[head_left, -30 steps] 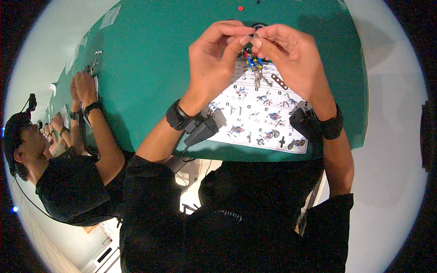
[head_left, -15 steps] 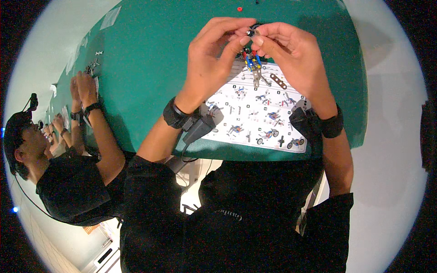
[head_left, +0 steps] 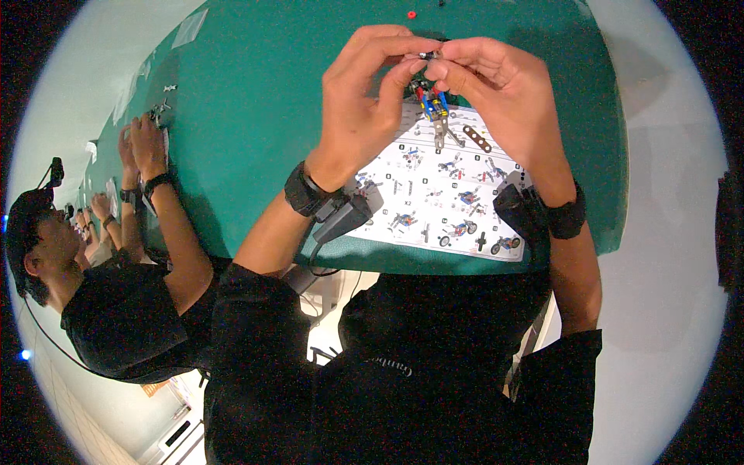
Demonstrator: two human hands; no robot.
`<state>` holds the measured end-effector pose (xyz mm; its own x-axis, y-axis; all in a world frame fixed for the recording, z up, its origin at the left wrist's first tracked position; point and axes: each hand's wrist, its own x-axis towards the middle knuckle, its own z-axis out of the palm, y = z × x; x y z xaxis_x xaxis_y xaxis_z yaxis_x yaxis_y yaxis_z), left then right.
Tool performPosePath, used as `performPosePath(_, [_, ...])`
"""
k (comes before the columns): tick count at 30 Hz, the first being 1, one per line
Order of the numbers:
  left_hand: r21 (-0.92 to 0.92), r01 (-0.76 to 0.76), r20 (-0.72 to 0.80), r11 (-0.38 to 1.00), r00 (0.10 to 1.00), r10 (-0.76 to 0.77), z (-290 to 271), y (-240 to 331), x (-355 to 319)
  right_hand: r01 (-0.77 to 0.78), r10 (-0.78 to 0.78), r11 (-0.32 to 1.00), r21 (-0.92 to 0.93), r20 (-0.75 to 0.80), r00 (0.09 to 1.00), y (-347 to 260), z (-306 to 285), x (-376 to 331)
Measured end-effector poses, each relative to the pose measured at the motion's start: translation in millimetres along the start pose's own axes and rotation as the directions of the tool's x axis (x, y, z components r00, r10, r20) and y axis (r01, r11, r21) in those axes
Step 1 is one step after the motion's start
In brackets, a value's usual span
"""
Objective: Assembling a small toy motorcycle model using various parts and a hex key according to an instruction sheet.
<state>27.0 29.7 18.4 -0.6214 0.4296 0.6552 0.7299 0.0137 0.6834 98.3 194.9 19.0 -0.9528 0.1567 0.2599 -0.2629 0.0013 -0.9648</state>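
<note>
Both hands meet above the far part of the table. My left hand and my right hand pinch a small black and grey building piece between thumbs and fingers; its exact shape is mostly covered. Just below the fingertips lies a partly built toy motorcycle model in blue, yellow, red and grey, resting at the top of the instruction sheet. The sheet bears several small pictures of building steps. A brown perforated strip lies on the sheet beside the model.
The green table curves away at its right edge. A small red ring lies at the far side. To the left, a co-worker in black handles small parts. A clear bag lies at the far left.
The small piece is turned between my fingertips, and my left fingers stretch farther over it. The view shifts slightly; the model and sheet stay in place.
</note>
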Motion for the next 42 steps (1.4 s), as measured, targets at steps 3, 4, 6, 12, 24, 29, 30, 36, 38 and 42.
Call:
performPosePath(3, [0.024,-0.043,-0.008,0.999,0.999,0.044,1,-5,-2,-0.048,0.047,0.997,0.054,0.021,0.999,-4,-1,0])
performPosePath(4, [0.027,-0.048,-0.021,0.998,0.999,0.048,1,-6,-3,-0.049,0.048,0.997,0.054,0.020,0.999,-5,-1,0])
performPosePath(6, [0.030,-0.052,-0.033,0.998,0.998,0.053,2,-7,-3,-0.077,0.075,0.995,0.065,0.033,0.997,-7,-1,1])
performPosePath(12, [-0.067,-0.046,-0.036,0.997,0.998,0.044,0,-4,-2,-0.088,0.082,0.992,0.085,0.067,0.994,-9,-8,3])
performPosePath(24, [-0.387,0.196,0.042,0.901,0.980,-0.195,0,-5,-7,0.254,-0.280,0.854,-0.453,0.011,0.960,-14,-3,1])
performPosePath(29, [-0.348,0.069,0.037,0.935,0.998,-0.060,-3,-11,-8,0.393,-0.410,0.745,-0.539,0.093,0.907,-30,1,4])
performPosePath(30, [-0.349,0.069,0.038,0.935,0.998,-0.059,-3,-11,-8,0.426,-0.444,0.716,-0.552,0.110,0.889,-31,0,4])
performPosePath(36, [-0.330,0.046,0.049,0.943,0.998,-0.032,-5,-7,-6,0.215,-0.219,0.952,-0.220,0.006,0.976,-13,-6,2])
performPosePath(38, [-0.349,0.006,0.005,0.937,1.000,-0.005,-4,-5,-5,0.116,-0.116,0.982,-0.146,0.007,0.993,-14,-5,0])
performPosePath(42, [-0.258,-0.060,0.008,0.964,0.998,0.064,-8,-9,-4,-0.007,0.012,0.999,-0.048,0.107,0.994,-17,-9,1])
